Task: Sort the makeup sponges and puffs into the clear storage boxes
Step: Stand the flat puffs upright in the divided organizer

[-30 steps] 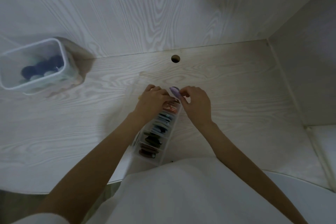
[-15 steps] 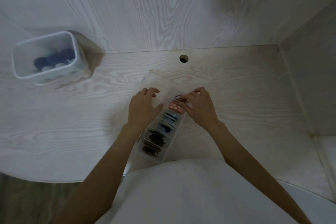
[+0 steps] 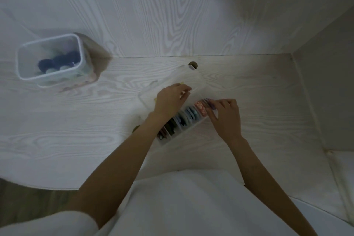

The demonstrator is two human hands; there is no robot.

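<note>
A long clear divided storage box (image 3: 188, 131) lies slantwise on the pale wooden desk, with dark, blue and red-patterned puffs (image 3: 200, 108) standing in its compartments. Its clear lid (image 3: 192, 79) is tilted up on the far left side, and my left hand (image 3: 170, 101) pinches the lid's edge. My right hand (image 3: 226, 119) is at the box's far end, fingertips closed on a purple puff (image 3: 209, 104) set into the end compartment. My hands hide part of the box.
A clear rectangular tub (image 3: 21, 63) with dark blue puffs (image 3: 57, 61) stands at the far left against the back panel. A cable hole (image 3: 193, 64) lies just behind the lid. A side wall closes the right. A small dark round thing (image 3: 136, 128) lies by my left wrist.
My right hand has lowered the purple puff from above the box into its end compartment. My left hand has shifted from the box's top to the lid, which now tilts up.
</note>
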